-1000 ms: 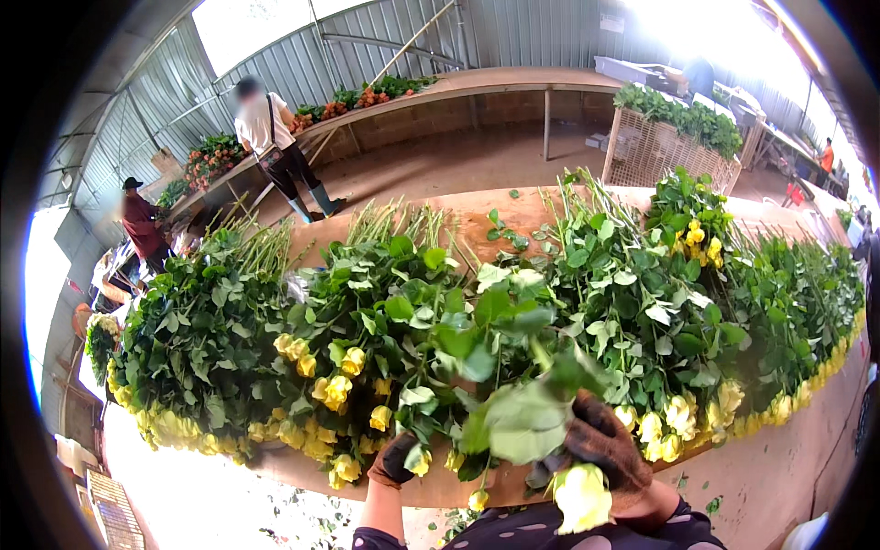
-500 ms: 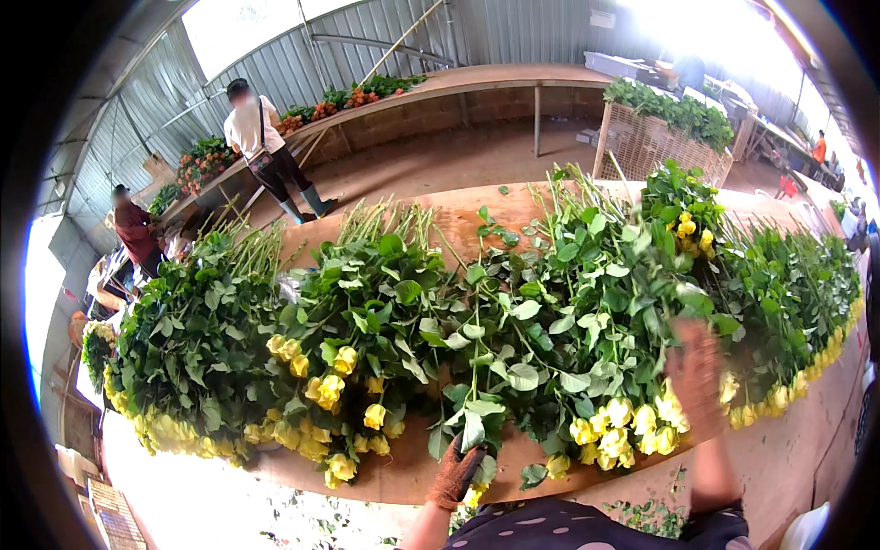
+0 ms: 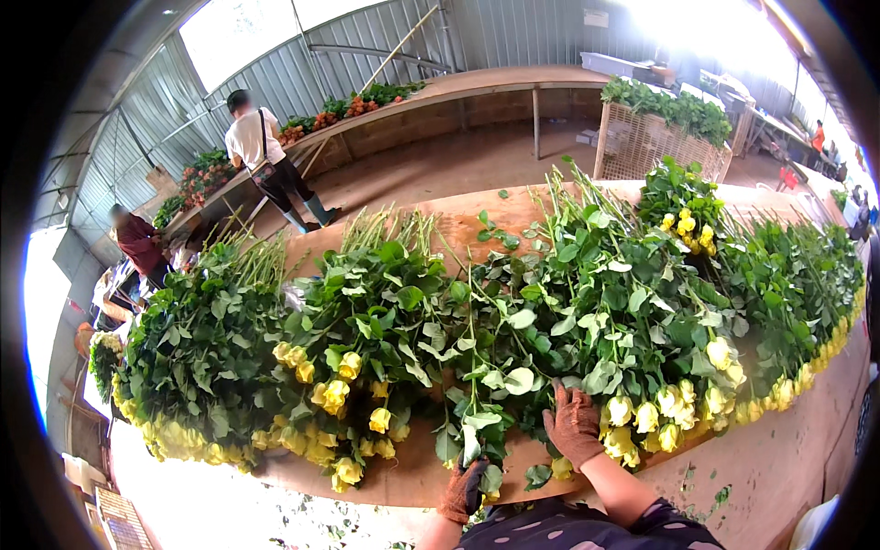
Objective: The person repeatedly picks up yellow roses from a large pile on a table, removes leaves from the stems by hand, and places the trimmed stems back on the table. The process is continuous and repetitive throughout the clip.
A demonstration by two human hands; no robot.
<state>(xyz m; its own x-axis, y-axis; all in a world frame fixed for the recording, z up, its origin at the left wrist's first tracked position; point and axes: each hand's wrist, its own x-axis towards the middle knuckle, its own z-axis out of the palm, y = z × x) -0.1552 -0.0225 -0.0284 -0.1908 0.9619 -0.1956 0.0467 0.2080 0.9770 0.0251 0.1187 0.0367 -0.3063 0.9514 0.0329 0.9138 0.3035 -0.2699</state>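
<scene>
A long wooden table (image 3: pixel 449 223) runs from left to right, its bare brown top showing in places along the near edge and at the far middle. Yellow roses (image 3: pixel 332 396) lie on it in heaps, blooms toward the near side, stems toward the far: a broad left heap (image 3: pixel 197 353), a smaller heap (image 3: pixel 362 298) beside it, sparser leafy stems (image 3: pixel 472 344) in the middle, thick heaps (image 3: pixel 596 284) to the right. Loose leaves (image 3: pixel 495 231) lie at the far middle.

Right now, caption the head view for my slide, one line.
Gloved left hand and gloved right hand amid leafy yellow roses laid across a long table.
</scene>
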